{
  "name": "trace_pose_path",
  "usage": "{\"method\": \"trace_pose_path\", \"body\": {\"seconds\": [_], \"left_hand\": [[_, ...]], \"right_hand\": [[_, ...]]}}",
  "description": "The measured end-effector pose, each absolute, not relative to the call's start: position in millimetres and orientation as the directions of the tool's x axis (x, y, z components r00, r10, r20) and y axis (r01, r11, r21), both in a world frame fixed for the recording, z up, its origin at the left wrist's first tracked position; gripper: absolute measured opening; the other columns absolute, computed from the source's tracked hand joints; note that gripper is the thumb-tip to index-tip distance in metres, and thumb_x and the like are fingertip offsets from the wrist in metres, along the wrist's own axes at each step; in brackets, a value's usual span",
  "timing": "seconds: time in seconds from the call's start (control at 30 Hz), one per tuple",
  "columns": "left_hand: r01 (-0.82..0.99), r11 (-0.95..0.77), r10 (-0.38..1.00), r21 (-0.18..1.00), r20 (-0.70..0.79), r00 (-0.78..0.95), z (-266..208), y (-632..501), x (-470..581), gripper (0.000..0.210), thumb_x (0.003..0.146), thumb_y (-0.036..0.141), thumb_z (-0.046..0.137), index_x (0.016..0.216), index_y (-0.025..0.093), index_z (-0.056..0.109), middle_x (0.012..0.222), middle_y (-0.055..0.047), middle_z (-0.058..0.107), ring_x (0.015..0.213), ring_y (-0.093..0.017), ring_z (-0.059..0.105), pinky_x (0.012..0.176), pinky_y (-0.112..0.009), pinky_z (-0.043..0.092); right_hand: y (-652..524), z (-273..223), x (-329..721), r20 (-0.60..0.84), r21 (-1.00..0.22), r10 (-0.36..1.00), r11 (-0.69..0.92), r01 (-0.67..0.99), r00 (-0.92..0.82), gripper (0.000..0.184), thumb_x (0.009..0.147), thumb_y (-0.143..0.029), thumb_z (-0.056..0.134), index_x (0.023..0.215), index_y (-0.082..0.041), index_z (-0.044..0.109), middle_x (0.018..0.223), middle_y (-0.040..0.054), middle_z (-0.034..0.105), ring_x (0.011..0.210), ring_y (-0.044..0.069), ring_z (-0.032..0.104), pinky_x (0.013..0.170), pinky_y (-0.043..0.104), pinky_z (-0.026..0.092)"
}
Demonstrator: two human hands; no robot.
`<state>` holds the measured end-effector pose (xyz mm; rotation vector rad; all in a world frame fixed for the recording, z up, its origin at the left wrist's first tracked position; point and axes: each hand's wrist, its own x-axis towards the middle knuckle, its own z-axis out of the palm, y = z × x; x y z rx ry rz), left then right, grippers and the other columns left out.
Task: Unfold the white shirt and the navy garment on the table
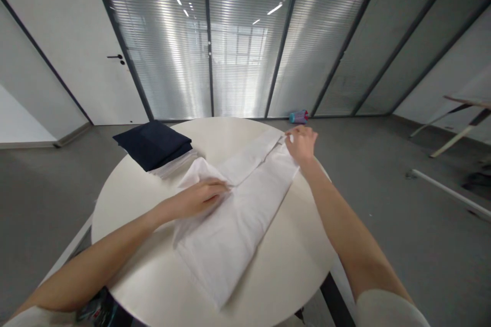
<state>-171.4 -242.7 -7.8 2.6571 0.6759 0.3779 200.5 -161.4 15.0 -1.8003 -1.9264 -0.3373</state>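
Our left hand [199,198] presses the white cloth [233,214] mid-table [153,286]; our right hand [302,144] pinches its end at the far edge.

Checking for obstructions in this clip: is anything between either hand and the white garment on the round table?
Nothing visible. The left hand lies flat on the white garment near its middle, and the right hand pinches its far end. The folded dark cloth sits apart, at the table's far left edge.
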Motion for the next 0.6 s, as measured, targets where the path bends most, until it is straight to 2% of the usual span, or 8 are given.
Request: {"method": "trace_pose_path", "body": {"seconds": [0.07,0.13,0.2,0.23,0.3,0.4,0.5,0.6], "left_hand": [[0.453,-0.850,0.518,0.269,0.272,0.811,-21,-240,-167,0.035,0.098,0.019,0.049,0.127,0.026,0.067,0.145,-0.010,0.054,0.135,-0.027,0.048,0.112,-0.047,0.041],[0.528,-0.840,0.533,0.124,0.371,0.760,-31,-237,-166,0.030,0.094,0.018,0.057,0.118,0.028,0.072,0.155,-0.008,0.043,0.145,-0.034,0.033,0.117,-0.056,0.031],[0.603,-0.797,0.557,0.035,0.429,0.711,-36,-233,-168,0.026,0.091,0.019,0.062,0.112,0.027,0.075,0.161,-0.008,0.034,0.150,-0.039,0.022,0.119,-0.062,0.020],[0.635,-0.772,0.580,0.021,0.432,0.690,-37,-230,-169,0.026,0.090,0.021,0.064,0.112,0.027,0.075,0.161,-0.009,0.034,0.149,-0.041,0.024,0.118,-0.064,0.017],[0.695,-0.717,0.658,0.048,0.376,0.653,-38,-223,-172,0.030,0.090,0.026,0.066,0.119,0.027,0.072,0.152,-0.014,0.045,0.139,-0.042,0.042,0.116,-0.065,0.022],[0.776,-0.613,0.784,0.150,0.237,0.574,-38,-213,-176,0.044,0.093,0.037,0.060,0.136,0.024,0.061,0.130,-0.017,0.061,0.111,-0.036,0.065,0.102,-0.057,0.043],[0.798,-0.535,0.845,0.279,0.207,0.494,-36,-202,-184,0.049,0.095,0.042,0.054,0.139,0.021,0.055,0.125,-0.017,0.065,0.105,-0.034,0.068,0.094,-0.050,0.050],[0.765,-0.508,0.861,0.395,0.220,0.458,-31,-189,-198,0.041,0.095,0.041,0.051,0.128,0.020,0.063,0.123,-0.015,0.069,0.110,-0.033,0.067,0.097,-0.046,0.050]], "right_hand": [[-166,15,181,0.378,-0.246,0.898,0.333,0.910,-0.226,0.030,0.086,-0.010,0.047,0.098,-0.015,0.074,0.105,0.0113,0.069,0.099,0.023,0.061,0.092,0.036,0.046],[-171,13,162,0.189,-0.389,0.841,0.537,0.748,-0.506,0.037,0.079,-0.004,0.047,0.096,-0.017,0.077,0.098,0.0069,0.071,0.090,0.019,0.063,0.087,0.030,0.047],[-177,7,147,0.061,-0.482,0.751,0.599,0.639,-0.658,0.044,0.075,0.000,0.045,0.099,-0.019,0.078,0.097,0.0047,0.071,0.090,0.018,0.064,0.088,0.028,0.048],[-179,4,143,0.034,-0.491,0.731,0.606,0.625,-0.682,0.046,0.075,0.001,0.045,0.100,-0.020,0.078,0.100,0.0047,0.071,0.093,0.017,0.063,0.091,0.029,0.047],[-182,-4,137,0.016,-0.451,0.730,0.615,0.647,-0.683,0.048,0.075,0.002,0.047,0.103,-0.022,0.078,0.109,0.0063,0.067,0.102,0.019,0.061,0.099,0.034,0.044],[-185,-10,131,0.011,-0.353,0.760,0.611,0.708,-0.650,0.037,0.077,-0.003,0.057,0.101,-0.023,0.078,0.121,0.0094,0.058,0.112,0.023,0.054,0.105,0.043,0.040],[-190,-2,129,0.083,-0.298,0.766,0.629,0.718,-0.637,0.018,0.078,-0.009,0.061,0.086,-0.020,0.074,0.125,0.0097,0.055,0.118,0.027,0.048,0.107,0.048,0.037],[-200,23,140,0.197,-0.319,0.741,0.667,0.673,-0.642,0.014,0.080,-0.011,0.057,0.080,-0.019,0.068,0.126,0.0089,0.057,0.118,0.026,0.051,0.107,0.047,0.037]]}}
